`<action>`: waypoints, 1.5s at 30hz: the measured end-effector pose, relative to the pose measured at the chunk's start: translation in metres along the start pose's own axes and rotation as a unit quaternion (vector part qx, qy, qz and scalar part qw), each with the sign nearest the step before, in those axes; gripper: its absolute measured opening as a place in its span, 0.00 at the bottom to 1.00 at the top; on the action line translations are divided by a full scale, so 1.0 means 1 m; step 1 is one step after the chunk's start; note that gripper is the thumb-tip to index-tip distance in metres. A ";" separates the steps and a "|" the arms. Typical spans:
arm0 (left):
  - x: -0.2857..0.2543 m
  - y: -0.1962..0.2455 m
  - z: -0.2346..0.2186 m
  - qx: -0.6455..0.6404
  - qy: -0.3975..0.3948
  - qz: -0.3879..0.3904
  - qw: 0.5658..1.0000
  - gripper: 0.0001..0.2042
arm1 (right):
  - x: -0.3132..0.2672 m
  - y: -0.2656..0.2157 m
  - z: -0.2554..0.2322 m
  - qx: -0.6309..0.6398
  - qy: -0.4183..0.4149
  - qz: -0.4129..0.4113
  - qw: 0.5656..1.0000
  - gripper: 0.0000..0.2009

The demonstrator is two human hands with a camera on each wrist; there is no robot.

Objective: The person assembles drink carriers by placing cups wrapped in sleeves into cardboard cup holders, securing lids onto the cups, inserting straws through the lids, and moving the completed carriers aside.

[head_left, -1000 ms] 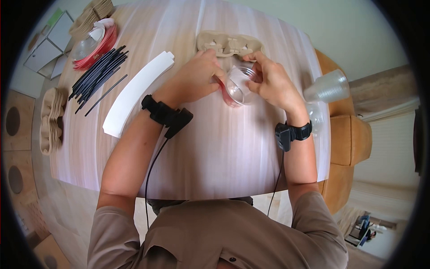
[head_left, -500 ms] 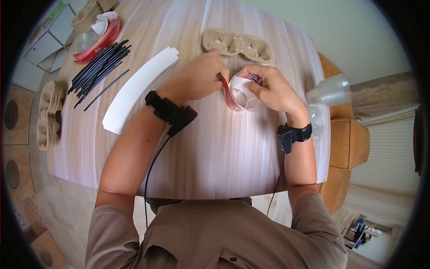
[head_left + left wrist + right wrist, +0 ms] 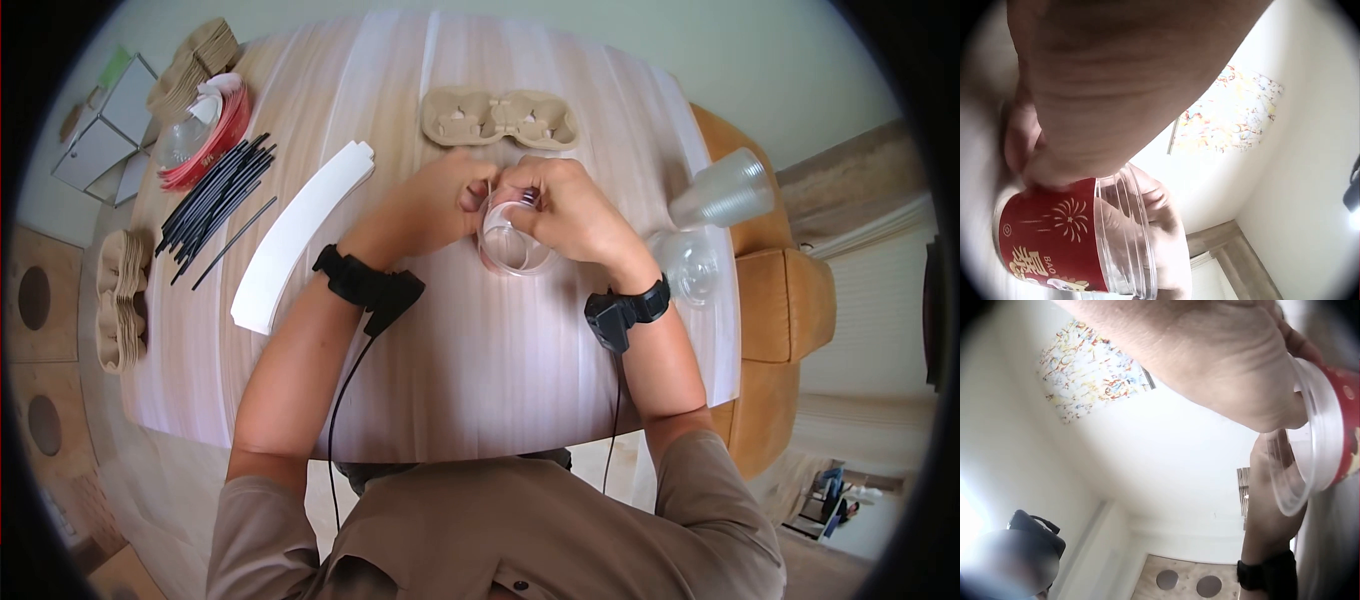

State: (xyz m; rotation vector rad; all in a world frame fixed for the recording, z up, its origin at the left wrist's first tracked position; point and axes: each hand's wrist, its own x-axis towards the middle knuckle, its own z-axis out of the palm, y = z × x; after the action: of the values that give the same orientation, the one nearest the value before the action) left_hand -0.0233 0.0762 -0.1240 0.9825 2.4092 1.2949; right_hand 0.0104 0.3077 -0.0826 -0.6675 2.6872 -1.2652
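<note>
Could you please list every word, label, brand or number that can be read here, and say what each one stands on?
"BAO": on the red sleeve around the clear cup.
Probably "暴": beside "BAO", blurred.
Small round emblem, same sleeve: too small to read.
Any print on the stacked red sleeves: too small to read.
No numbers readable.

on the table [image 3: 440,380], the drink carrier [image 3: 500,118] lies at the far middle, with the cup [image 3: 518,245] on its near side. left of the cup come the paper strips [image 3: 300,235], then the straws [image 3: 215,205]. stacked carriers [image 3: 120,300] sit at the left edge; the sleeves [image 3: 232,125] are far left. right are nested cups [image 3: 725,190], with lids [image 3: 690,268] nearer.
</note>
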 end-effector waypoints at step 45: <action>-0.012 0.021 -0.019 -0.324 -0.072 -0.206 0.921 0.30 | 0.003 -0.007 -0.004 -0.051 0.048 0.056 0.996 0.06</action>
State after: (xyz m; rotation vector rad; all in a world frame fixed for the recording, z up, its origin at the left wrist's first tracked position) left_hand -0.0140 0.0637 -0.0971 0.3426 1.7355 1.6071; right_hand 0.0092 0.3054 -0.0749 -0.4686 2.8382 -1.1688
